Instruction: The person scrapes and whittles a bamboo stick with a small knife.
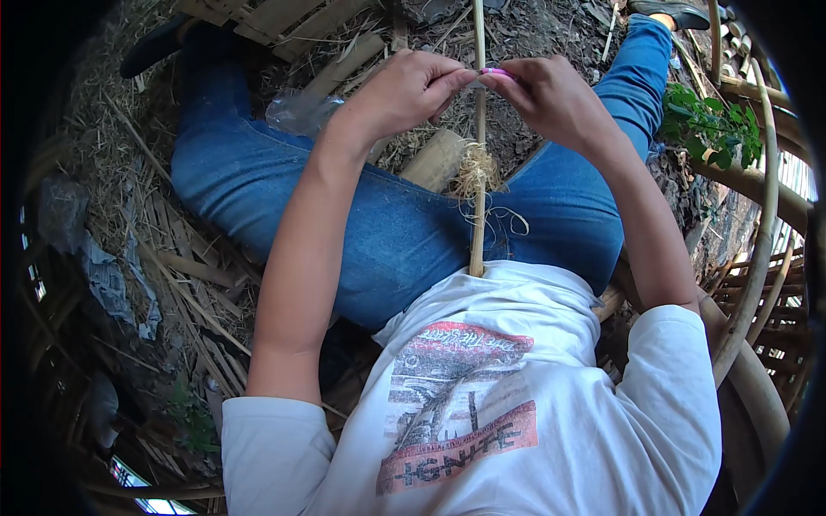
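A thin bamboo stick (pixel 480 120) runs lengthwise before me, its near end at my shirt's hem and its far end out of the picture. My right hand (pixel 552 99) is closed, just right of the stick, on a small pink tool (pixel 497 72), mostly hidden by the fingers. From the other side my left hand (pixel 409 90) pinches at the stick's edge; what its fingertips hold is too small to tell. Lower on the stick hangs a tangled bunch of curled shavings (pixel 475 168), with loose strands trailing over my jeans.
A thick bamboo piece (pixel 433 160) lies between my spread legs. Clear plastic (pixel 301 112) rests near my left knee. Bamboo slats (pixel 292 21) lie at the far left. Green leaves (pixel 710 120) and curved bamboo poles (pixel 761 215) stand at the right. Straw and dry scraps cover the ground.
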Available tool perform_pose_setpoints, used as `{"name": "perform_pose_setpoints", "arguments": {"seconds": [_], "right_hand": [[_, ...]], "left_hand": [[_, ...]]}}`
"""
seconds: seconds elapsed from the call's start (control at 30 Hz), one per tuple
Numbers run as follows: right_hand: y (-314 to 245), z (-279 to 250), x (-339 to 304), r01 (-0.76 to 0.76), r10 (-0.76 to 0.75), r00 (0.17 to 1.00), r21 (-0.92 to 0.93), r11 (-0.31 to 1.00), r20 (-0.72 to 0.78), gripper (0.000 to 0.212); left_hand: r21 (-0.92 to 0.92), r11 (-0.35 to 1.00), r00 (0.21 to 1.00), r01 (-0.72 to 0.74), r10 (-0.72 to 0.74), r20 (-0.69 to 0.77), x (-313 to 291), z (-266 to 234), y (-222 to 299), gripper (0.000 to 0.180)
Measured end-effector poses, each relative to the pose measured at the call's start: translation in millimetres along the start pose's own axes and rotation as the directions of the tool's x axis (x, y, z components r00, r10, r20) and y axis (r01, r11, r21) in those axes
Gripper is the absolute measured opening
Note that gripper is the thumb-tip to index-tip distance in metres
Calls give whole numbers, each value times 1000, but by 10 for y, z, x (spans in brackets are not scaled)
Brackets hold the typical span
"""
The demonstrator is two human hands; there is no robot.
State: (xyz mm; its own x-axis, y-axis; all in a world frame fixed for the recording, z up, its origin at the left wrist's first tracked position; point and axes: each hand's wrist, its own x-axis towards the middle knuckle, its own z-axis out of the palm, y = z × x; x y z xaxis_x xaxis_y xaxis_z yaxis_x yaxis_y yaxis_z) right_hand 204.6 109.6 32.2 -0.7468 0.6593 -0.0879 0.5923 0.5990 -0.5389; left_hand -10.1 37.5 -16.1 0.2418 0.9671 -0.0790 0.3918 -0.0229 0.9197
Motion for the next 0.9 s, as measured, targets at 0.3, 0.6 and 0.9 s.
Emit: {"name": "perform_pose_setpoints", "arguments": {"seconds": [0.3,0.6,0.9], "right_hand": [[-128,95,-245,-62,56,996,99,993,63,29],[-204,220,-450,-120,107,992,233,965,70,28],[-74,-106,-16,-63,47,994,171,983,97,32]], "left_hand": [[54,998,997,43,-46,65,-233,74,111,27],[27,999,994,45,-47,102,-379,76,238,32],[174,985,986,7,-35,163,170,-343,301,30]]}}
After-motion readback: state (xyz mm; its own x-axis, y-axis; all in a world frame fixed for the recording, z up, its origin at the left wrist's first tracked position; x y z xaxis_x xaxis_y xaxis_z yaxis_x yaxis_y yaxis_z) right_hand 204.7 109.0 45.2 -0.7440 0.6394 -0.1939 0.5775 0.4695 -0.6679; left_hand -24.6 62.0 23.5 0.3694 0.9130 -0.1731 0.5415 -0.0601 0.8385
